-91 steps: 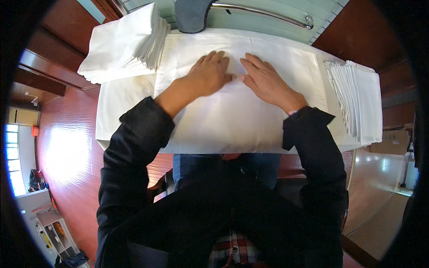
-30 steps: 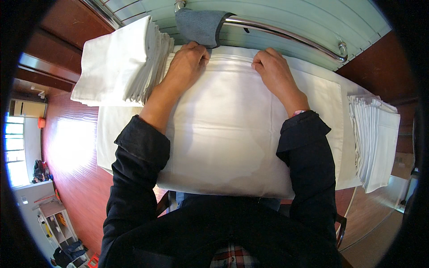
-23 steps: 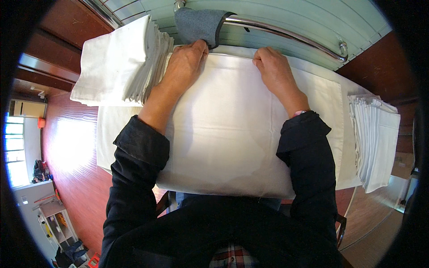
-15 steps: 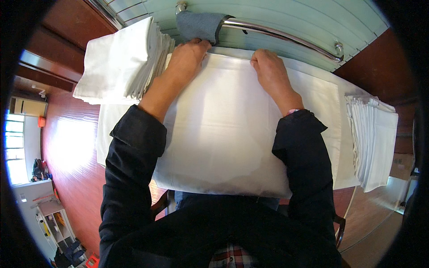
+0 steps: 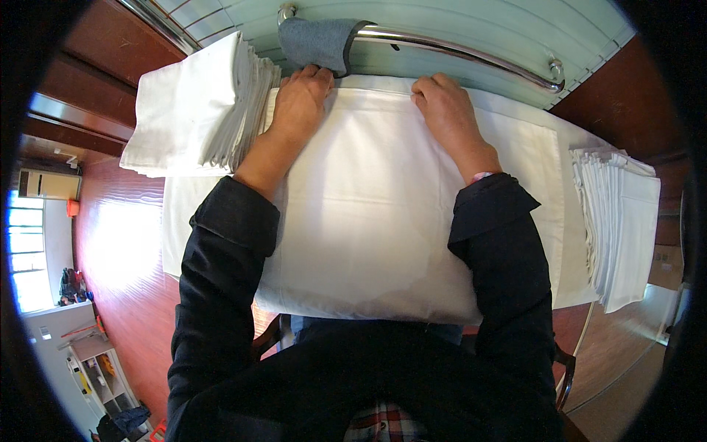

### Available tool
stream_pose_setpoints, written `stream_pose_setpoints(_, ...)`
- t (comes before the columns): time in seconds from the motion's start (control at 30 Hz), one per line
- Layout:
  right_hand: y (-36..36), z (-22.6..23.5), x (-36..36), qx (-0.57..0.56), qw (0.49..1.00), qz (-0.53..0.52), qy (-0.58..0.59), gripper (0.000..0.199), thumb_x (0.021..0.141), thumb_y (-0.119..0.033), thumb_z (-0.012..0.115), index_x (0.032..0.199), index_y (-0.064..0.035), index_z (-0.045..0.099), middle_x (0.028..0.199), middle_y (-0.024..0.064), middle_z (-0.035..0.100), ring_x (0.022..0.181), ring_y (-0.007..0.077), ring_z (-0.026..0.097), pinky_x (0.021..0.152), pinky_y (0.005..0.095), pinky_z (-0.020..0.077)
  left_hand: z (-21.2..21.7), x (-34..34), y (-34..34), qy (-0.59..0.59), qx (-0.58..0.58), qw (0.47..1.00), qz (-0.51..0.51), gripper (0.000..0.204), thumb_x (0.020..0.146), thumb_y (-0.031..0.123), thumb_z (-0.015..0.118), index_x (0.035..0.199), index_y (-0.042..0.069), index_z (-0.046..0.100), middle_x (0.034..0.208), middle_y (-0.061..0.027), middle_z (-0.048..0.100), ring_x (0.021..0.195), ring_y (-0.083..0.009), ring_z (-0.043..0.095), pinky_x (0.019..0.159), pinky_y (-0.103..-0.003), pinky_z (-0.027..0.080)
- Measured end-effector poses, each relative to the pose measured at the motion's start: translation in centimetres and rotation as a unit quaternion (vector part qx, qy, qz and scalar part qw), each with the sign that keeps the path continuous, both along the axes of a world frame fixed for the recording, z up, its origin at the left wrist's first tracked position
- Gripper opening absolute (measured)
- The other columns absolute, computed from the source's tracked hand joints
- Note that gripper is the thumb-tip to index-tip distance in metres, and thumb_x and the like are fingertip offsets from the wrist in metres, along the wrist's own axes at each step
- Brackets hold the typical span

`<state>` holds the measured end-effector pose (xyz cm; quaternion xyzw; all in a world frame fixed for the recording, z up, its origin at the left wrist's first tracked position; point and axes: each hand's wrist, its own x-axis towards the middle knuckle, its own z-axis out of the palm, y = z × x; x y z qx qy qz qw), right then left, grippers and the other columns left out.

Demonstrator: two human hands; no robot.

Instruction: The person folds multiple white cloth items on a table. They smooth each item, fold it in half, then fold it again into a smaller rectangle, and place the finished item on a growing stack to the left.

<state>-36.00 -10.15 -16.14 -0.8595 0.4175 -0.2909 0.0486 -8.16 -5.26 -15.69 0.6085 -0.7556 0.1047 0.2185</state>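
A white cloth point(image 5: 368, 214) lies spread before me, and its near edge hangs over the table's front by my lap. At its far edge, left of centre, my left hand point(image 5: 300, 103) is closed with curled fingers on the fabric. My right hand point(image 5: 449, 114) grips the same far edge right of centre, its thumb and fingers pinched together. Between the hands the far edge runs fairly straight, with faint creases crossing the cloth's middle. The fingertips of both hands are partly hidden.
A tall stack of folded white cloths point(image 5: 188, 103) stands beside my left forearm. More folded white cloths point(image 5: 618, 228) sit at the table's right end. Beyond the far edge a chrome rail point(image 5: 456, 53) carries a grey cloth point(image 5: 317, 46). Chair arms flank my waist.
My left hand has shifted slightly left along the far edge, away from the right hand. The right hand stays nearly in place. The whole view has tilted a little.
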Motion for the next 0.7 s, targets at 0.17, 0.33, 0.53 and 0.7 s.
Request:
stream_pose_setpoints(0.17, 0.3, 0.7, -0.3, 0.041, 0.999, -0.025, 0.022, 0.015, 0.092, -0.018, 0.073, 0.092, -0.0035, 0.068, 0.096, 0.0122, 0.065, 0.094, 0.0341, 0.063, 0.082, 0.0438, 0.0509, -0.3, 0.0, 0.1, -0.004, -0.04, 0.999, 0.001, 0.008, 0.09, 0.008, 0.065, 0.096, 0.005, 0.068, 0.098, -0.018, 0.069, 0.095, -0.0419, 0.066, 0.083, -0.052, 0.052)
stream_pose_setpoints(0.33, 0.1, 0.8, -0.6, 0.03, 0.999, -0.011, 0.043, 0.018, 0.092, -0.018, 0.074, 0.095, -0.0024, 0.066, 0.095, 0.0129, 0.065, 0.093, 0.0339, 0.063, 0.081, 0.0437, 0.0503, -0.2, 0.5, -0.1, 0.007, -0.011, 1.0, -0.004, 0.01, 0.09, 0.008, 0.066, 0.099, 0.006, 0.069, 0.1, -0.0187, 0.071, 0.096, -0.0422, 0.067, 0.085, -0.052, 0.053)
stream_pose_setpoints(0.53, 0.0, 1.1, -0.9, 0.063, 0.998, -0.004, 0.017, 0.023, 0.09, -0.027, 0.075, 0.098, -0.0059, 0.069, 0.097, 0.0141, 0.068, 0.096, 0.0371, 0.065, 0.085, 0.048, 0.0514, -0.1, 0.8, -0.1, 0.015, -0.005, 1.0, -0.006, 0.01, 0.09, 0.008, 0.067, 0.099, 0.006, 0.069, 0.101, -0.0191, 0.071, 0.097, -0.0419, 0.067, 0.087, -0.051, 0.054)
stream_pose_setpoints(0.7, 0.3, 2.1, -1.6, 0.128, 0.991, -0.027, 0.036, 0.022, 0.092, -0.024, 0.076, 0.094, -0.0038, 0.067, 0.094, 0.013, 0.065, 0.087, 0.0319, 0.063, 0.078, 0.0402, 0.0502, -0.3, 1.0, 0.0, -0.007, -0.023, 0.999, -0.021, 0.008, 0.09, 0.007, 0.066, 0.098, 0.005, 0.068, 0.101, -0.0203, 0.069, 0.097, -0.0426, 0.067, 0.087, -0.05, 0.054)
